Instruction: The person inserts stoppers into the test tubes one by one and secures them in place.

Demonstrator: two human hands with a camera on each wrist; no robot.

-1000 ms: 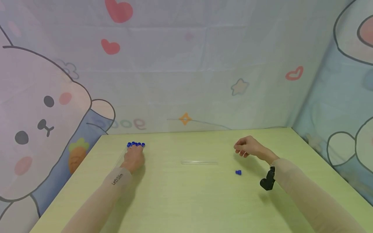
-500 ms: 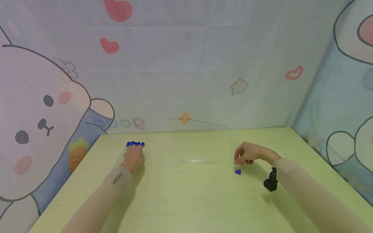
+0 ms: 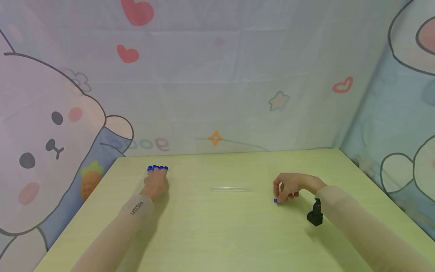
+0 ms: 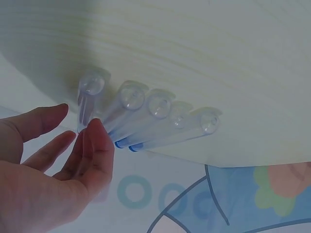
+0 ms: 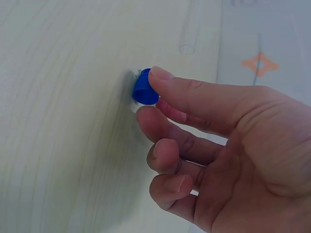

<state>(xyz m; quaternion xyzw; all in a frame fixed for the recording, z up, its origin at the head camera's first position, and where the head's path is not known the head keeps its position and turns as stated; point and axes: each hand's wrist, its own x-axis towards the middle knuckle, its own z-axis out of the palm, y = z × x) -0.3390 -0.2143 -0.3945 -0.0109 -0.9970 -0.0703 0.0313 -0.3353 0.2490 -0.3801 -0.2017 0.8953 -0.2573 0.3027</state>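
Note:
My right hand (image 3: 289, 187) has come down on the right of the table. In the right wrist view its thumb and index finger pinch a small blue test-tube cap (image 5: 145, 90) close over the wood, the other fingers loosely bent. My left hand (image 3: 156, 184) rests by a row of several clear test tubes (image 4: 158, 109) with blue caps at the far left. In the left wrist view its fingertips (image 4: 97, 128) are right at the nearest tube, while the thumb stands apart. A clear test tube (image 3: 232, 189) without a cap lies sideways between the hands.
The pale wooden table (image 3: 217, 234) ends at a printed cloth backdrop (image 3: 217, 75) behind and at the sides. A black wrist camera (image 3: 315, 213) hangs under the right sleeve, low over the table.
My right hand has lowered toward me onto the blue cap and its thumb and index finger have closed on it. The left hand has stayed in place.

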